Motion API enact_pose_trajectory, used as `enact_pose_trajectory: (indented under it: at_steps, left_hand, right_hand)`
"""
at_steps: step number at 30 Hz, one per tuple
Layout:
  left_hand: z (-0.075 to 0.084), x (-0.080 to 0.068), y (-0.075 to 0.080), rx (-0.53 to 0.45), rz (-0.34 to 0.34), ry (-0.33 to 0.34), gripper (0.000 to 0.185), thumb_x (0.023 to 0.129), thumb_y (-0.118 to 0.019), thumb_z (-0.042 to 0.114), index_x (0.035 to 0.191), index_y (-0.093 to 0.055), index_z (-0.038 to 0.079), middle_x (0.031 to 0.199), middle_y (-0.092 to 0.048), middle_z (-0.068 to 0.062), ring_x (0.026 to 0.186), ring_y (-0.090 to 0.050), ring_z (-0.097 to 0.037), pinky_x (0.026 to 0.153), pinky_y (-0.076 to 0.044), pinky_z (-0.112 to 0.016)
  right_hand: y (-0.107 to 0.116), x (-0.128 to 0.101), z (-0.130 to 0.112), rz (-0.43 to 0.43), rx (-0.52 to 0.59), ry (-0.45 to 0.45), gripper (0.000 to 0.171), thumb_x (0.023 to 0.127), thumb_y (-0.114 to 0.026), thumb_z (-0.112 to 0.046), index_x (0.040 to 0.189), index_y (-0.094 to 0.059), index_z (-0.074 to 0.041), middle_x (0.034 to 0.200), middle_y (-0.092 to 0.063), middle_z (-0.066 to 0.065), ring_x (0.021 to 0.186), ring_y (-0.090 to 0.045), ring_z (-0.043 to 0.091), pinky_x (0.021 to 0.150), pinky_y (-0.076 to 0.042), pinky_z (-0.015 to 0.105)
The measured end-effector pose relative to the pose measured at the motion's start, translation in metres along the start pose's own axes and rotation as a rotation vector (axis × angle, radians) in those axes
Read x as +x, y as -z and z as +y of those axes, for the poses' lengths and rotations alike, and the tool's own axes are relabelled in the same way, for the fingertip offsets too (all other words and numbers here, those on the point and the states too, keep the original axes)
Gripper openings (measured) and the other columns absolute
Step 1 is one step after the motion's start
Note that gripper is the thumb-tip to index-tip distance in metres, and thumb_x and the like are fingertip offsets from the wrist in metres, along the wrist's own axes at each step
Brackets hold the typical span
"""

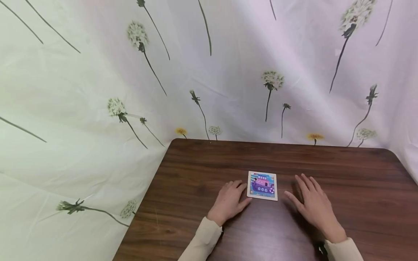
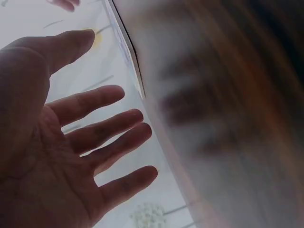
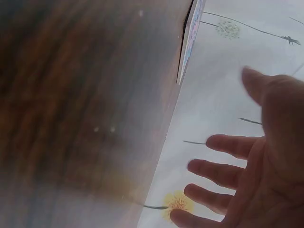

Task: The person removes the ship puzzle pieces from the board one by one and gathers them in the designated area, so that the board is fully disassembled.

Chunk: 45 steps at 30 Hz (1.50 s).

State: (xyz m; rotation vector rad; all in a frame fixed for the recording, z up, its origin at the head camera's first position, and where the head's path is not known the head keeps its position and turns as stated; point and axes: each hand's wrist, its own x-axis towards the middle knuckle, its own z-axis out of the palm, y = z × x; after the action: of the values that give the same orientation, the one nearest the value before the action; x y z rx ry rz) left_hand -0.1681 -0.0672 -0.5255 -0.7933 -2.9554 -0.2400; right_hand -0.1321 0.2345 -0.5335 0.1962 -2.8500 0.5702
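Observation:
A square, white-bordered picture puzzle or card (image 1: 262, 186) lies flat on the dark wooden table (image 1: 196, 159), showing a pink and purple ship on blue. My left hand (image 1: 227, 201) is just left of it, thumb and fingers spread and close to its edge; whether they touch it I cannot tell. To the right, apart from the square, is my right hand (image 1: 313, 203) with its fingers extended. Both wrist views show the left hand (image 2: 80, 133) and right hand (image 3: 247, 166) with spread fingers and nothing held. The square's thin edge (image 3: 189, 42) appears in the right wrist view.
Behind the table and along its left side hangs a white cloth (image 1: 228, 90) printed with dandelions. The table's far edge (image 1: 281, 144) runs close to the cloth. Light-coloured sleeves (image 1: 204, 239) cover both forearms.

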Motion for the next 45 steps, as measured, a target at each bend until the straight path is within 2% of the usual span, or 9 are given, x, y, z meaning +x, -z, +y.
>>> enact_pose_trajectory:
  at_steps: [5,9,15,22,31,40,45]
  left_hand:
    - [0.009,0.005,0.003,-0.023,-0.029,-0.078,0.046,0.103,-0.064,0.045,0.133,-0.070,0.012,0.142,-0.067,-0.008,0.132,-0.064,-0.023,0.115,-0.049,-0.043]
    - [0.017,0.010,0.006,-0.025,-0.067,-0.123,0.049,0.104,-0.062,0.046,0.138,-0.067,0.011,0.149,-0.062,-0.007,0.138,-0.060,-0.023,0.116,-0.048,-0.045]
    - [0.025,0.018,0.006,0.012,-0.103,-0.117,0.053,0.103,-0.060,0.050,0.142,-0.064,0.014,0.156,-0.056,-0.006,0.142,-0.057,-0.022,0.117,-0.047,-0.042]
    - [0.029,0.019,0.002,0.010,-0.137,-0.099,0.052,0.103,-0.060,0.051,0.144,-0.063,0.019,0.159,-0.053,-0.006,0.144,-0.053,-0.024,0.119,-0.045,-0.042]
    - [0.034,0.016,-0.003,0.052,-0.144,-0.107,0.052,0.102,-0.060,0.053,0.144,-0.063,0.022,0.159,-0.052,-0.009,0.143,-0.055,-0.026,0.116,-0.048,-0.042]
    - [0.036,0.012,-0.010,0.060,-0.120,-0.127,0.052,0.102,-0.062,0.052,0.144,-0.063,0.021,0.157,-0.054,-0.011,0.141,-0.056,-0.026,0.115,-0.049,-0.041]
    - [0.038,0.011,-0.012,0.062,-0.120,-0.130,0.052,0.102,-0.062,0.052,0.144,-0.063,0.022,0.158,-0.053,-0.011,0.141,-0.056,-0.025,0.114,-0.050,-0.042]
  right_hand:
    - [-0.001,0.008,-0.001,0.013,-0.004,0.056,0.068,0.096,-0.073,-0.043,0.143,-0.057,0.004,0.144,-0.055,0.035,0.137,-0.046,0.057,0.108,-0.041,0.071]
    - [0.000,0.017,-0.002,-0.009,0.003,0.064,0.064,0.096,-0.074,-0.040,0.140,-0.059,0.005,0.141,-0.058,0.036,0.136,-0.048,0.058,0.109,-0.041,0.070]
    - [-0.001,0.033,-0.002,-0.041,0.035,0.056,0.060,0.097,-0.074,-0.037,0.138,-0.061,0.005,0.139,-0.060,0.034,0.133,-0.052,0.055,0.106,-0.044,0.070]
    - [-0.003,0.046,-0.011,-0.084,0.186,0.119,0.046,0.097,-0.075,-0.027,0.133,-0.065,0.001,0.131,-0.067,0.025,0.123,-0.063,0.045,0.101,-0.051,0.064]
    - [-0.019,0.067,-0.019,-0.159,0.265,0.163,0.044,0.099,-0.072,-0.022,0.136,-0.065,0.002,0.133,-0.069,0.022,0.125,-0.065,0.042,0.103,-0.051,0.062]
    - [-0.042,0.087,-0.018,-0.178,0.408,0.199,0.031,0.099,-0.072,-0.016,0.125,-0.072,0.000,0.123,-0.074,0.018,0.115,-0.070,0.036,0.096,-0.055,0.057]
    - [-0.048,0.092,-0.022,-0.194,0.417,0.202,0.030,0.098,-0.072,-0.015,0.125,-0.072,0.000,0.124,-0.074,0.018,0.118,-0.069,0.037,0.098,-0.055,0.057]
